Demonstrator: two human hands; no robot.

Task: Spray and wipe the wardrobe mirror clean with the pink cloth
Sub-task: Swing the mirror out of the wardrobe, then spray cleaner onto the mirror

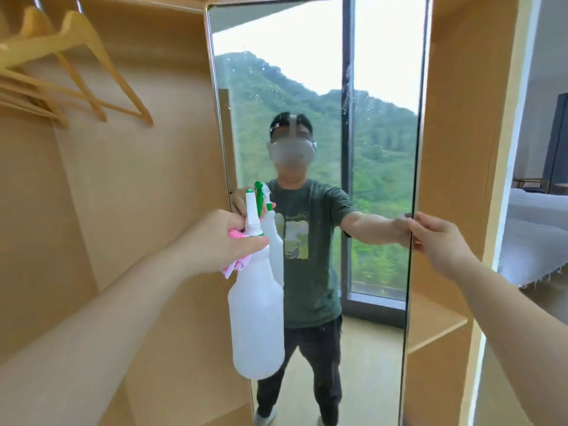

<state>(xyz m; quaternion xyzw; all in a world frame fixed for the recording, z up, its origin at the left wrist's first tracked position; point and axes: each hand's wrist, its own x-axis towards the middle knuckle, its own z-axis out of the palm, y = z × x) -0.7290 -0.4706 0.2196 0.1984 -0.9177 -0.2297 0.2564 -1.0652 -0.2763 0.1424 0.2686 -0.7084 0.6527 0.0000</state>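
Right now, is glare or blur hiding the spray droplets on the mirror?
Head view: no glare washes out the mirror; the bright reflected sky hides droplets up top, but they show against the dark hillside and window bar. Wide-angle bends the wardrobe edges. The spray bottle in the left hand is sharp.

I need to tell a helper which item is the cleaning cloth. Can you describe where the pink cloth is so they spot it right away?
Start at the tall wardrobe mirror in the middle. In front of its lower left edge, the left hand grips the neck of a white spray bottle. The pink cloth is bunched in that same hand, peeking out beside the bottle's neck, the only pink thing there.
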